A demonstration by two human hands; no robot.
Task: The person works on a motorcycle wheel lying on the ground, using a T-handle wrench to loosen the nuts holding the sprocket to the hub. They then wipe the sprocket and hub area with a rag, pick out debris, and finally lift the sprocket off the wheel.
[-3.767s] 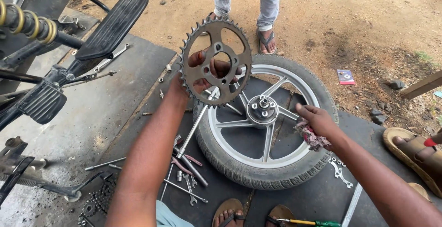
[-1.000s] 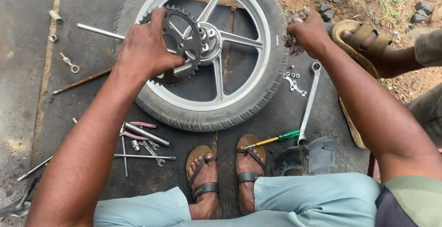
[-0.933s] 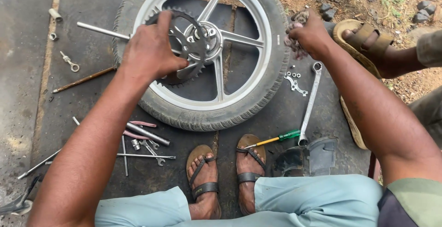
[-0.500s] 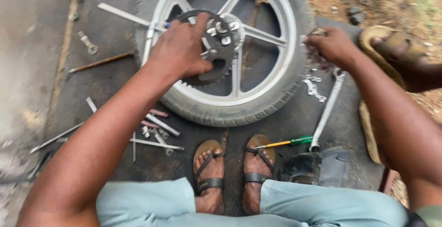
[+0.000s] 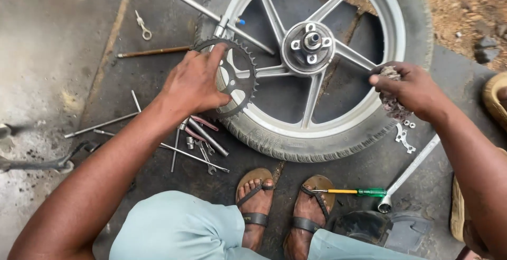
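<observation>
Steel sprocket (image 5: 236,78): dark, toothed, flat over the wheel's left rim, left of the hub (image 5: 311,45).
Head view, left hand (image 5: 193,83): fingers closed on the sprocket's left edge; the nearer hand.
Right hand (image 5: 414,88): clenched on a rag (image 5: 392,101) at the tyre's right side.
Wheel (image 5: 317,128): lying flat on the ground; holds nothing loose.
Loose tools (image 5: 198,141): beside the left wrist.

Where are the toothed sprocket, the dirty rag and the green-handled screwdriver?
sprocket (image 5: 244,88), head view, on its toothed rim at the right side, beside the left hand (image 5: 193,83).
rag (image 5: 392,104), head view, on the wad below the right hand (image 5: 417,88).
screwdriver (image 5: 371,192), head view, on its green handle.
</observation>
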